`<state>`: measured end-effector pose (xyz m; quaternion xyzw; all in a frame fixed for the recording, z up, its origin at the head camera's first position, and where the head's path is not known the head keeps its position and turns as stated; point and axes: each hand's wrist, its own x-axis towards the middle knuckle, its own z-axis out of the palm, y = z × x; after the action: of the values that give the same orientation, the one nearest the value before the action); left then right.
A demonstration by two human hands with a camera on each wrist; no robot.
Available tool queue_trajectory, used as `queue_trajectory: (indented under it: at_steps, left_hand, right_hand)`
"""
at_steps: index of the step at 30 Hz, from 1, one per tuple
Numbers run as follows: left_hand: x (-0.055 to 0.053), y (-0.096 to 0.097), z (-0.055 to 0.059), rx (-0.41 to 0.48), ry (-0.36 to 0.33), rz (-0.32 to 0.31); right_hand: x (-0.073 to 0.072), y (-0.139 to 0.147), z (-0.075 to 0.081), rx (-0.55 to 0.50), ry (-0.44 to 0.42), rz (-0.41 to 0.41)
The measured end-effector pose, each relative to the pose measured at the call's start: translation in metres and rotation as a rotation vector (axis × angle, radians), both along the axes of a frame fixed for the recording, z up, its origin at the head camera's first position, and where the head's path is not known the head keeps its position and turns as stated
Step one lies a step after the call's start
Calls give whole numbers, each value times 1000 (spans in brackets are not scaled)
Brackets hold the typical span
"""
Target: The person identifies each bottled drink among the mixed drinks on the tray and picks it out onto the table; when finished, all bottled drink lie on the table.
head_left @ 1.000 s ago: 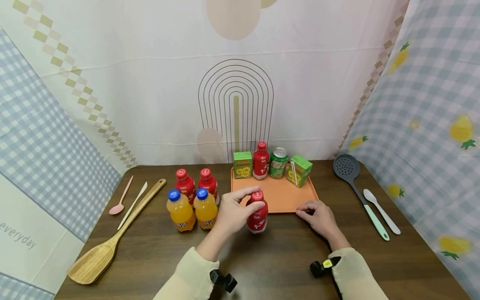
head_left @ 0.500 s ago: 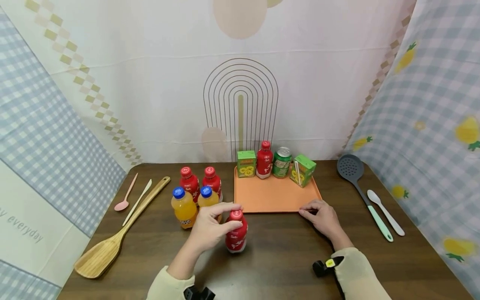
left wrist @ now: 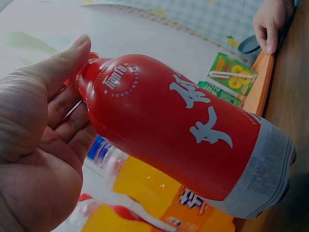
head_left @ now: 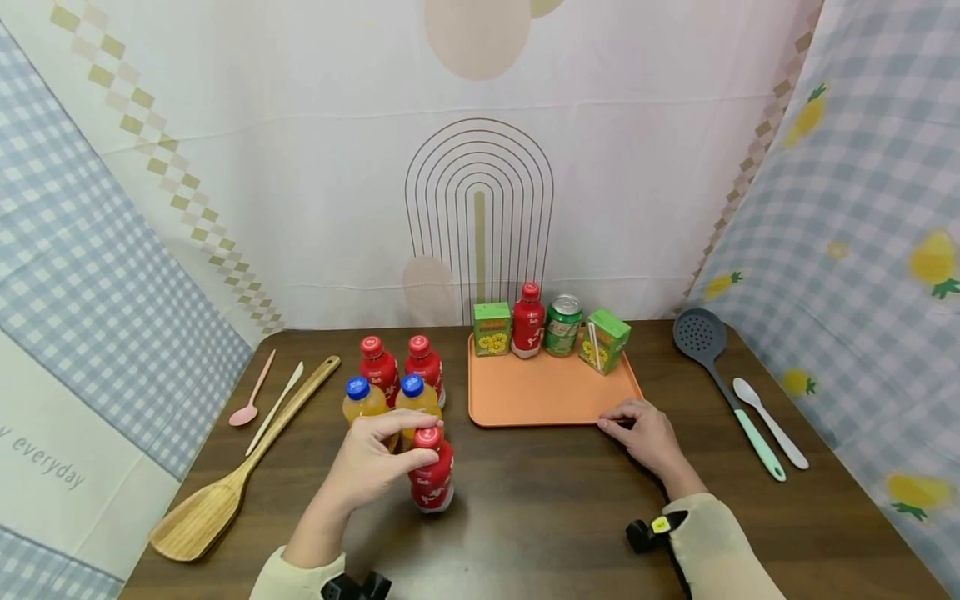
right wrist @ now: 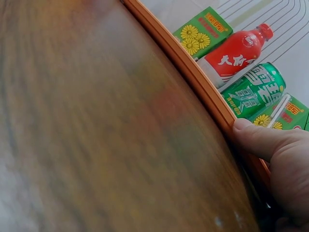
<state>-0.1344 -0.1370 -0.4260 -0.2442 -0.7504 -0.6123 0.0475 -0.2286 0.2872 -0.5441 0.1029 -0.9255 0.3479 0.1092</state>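
My left hand [head_left: 367, 461] grips a red soda bottle [head_left: 432, 479] by its cap and neck, thumb and fingers on either side. In the left wrist view the same bottle [left wrist: 169, 130] fills the middle, its white lettering and pale base showing. Just behind it stand two orange soda bottles [head_left: 363, 403] with blue caps, partly covered by my hand. At the front right corner of the orange tray [head_left: 551, 400], my right hand [head_left: 647, 437] pinches the rim, with the thumb [right wrist: 251, 135] on the edge in the right wrist view.
Along the tray's back stand two green juice boxes [head_left: 492, 329], a red bottle [head_left: 528, 323] and a green can [head_left: 563, 325]. Two red bottles [head_left: 378, 367] stand behind the orange ones. A wooden spatula [head_left: 198, 517] lies left; a slotted turner [head_left: 701, 337] and white spoon [head_left: 772, 425] lie right.
My left hand has carried the red bottle from the tray's front edge leftward and nearer to me, to in front of the orange bottles. The right hand stays at the tray's corner.
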Motion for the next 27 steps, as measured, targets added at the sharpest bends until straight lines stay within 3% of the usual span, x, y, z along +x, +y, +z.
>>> queue_trajectory:
  at_steps: [8, 18, 27]
  left_hand:
    - [4, -17, 8, -65, 10, 46]
    - [-1, -51, 4, -163, -90, 43]
    - [-3, -73, 6, -172, -65, 38]
  right_hand:
    - [-1, 0, 2, 2, 11, -6]
    - [0, -1, 3, 8, 1, -11]
    - [1, -1, 0, 11, -6, -11]
